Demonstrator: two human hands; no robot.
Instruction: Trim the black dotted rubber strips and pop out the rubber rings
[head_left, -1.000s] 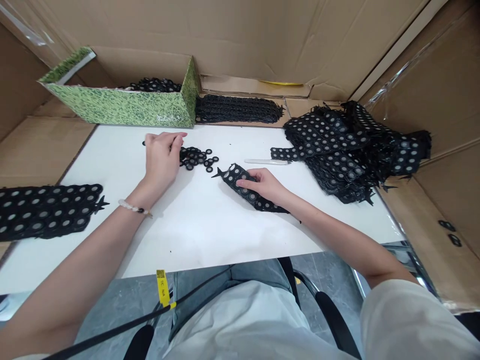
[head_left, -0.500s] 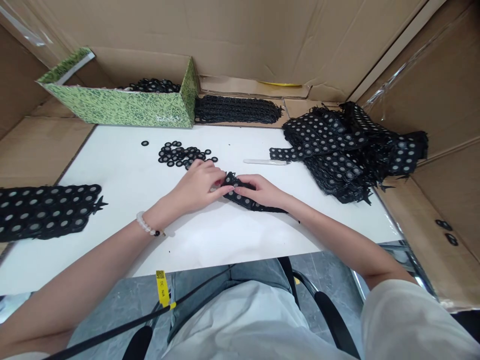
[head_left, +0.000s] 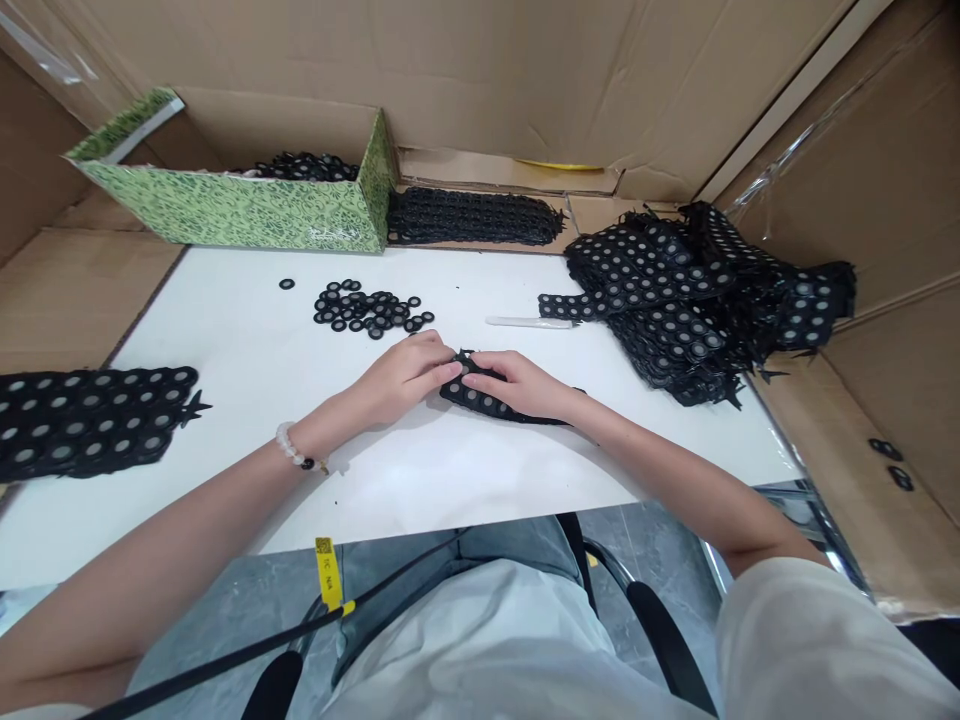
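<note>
A black strip of rubber rings lies on the white table in the middle. My left hand pinches its left end, fingers closed on it. My right hand rests on top of the strip, fingers curled and pressing it down. Just beyond my hands lies a small heap of loose black rings, with a single ring off to its left.
A green patterned box holding black rings stands at the back left. A big pile of black strips fills the right side, another stack sits at the left edge, more strips at the back. A white stick lies nearby. Cardboard walls surround the table.
My left hand left the loose rings at the back and came to the strip's left end. The strip and my right hand shifted slightly towards me.
</note>
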